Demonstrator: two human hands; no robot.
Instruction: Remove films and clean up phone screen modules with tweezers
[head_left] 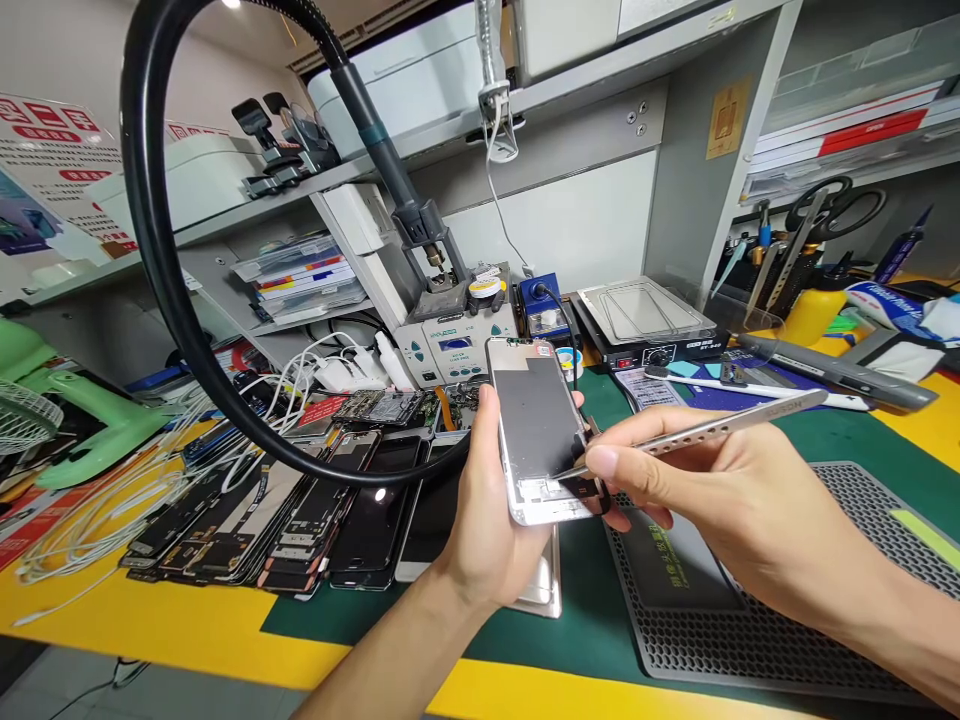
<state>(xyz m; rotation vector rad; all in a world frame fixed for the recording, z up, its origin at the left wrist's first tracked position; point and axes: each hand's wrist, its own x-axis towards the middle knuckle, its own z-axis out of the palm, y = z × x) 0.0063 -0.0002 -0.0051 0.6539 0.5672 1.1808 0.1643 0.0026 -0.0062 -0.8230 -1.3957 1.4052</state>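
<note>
My left hand (487,530) is wrapped round a phone screen assembly (534,415), gripping it by its sides with the back turned toward me. The assembly has a white frame and a dark grey backing, and it is tilted up above the green mat. In my right hand (720,490) metal tweezers (720,422) are pinched between thumb and fingers. Their tip reaches the lower part of the assembly, by a pale strip near the bottom edge. Whether the tip grips anything is too small to tell. Some of my fingers are hidden behind the assembly.
Several phone screens (300,515) lie in a row at the left, beside tangled white cables (97,540). A black hose (142,200) loops over them. A rework station (454,345) and a hot plate (652,320) stand behind. A perforated grey mat (847,610) lies at the right.
</note>
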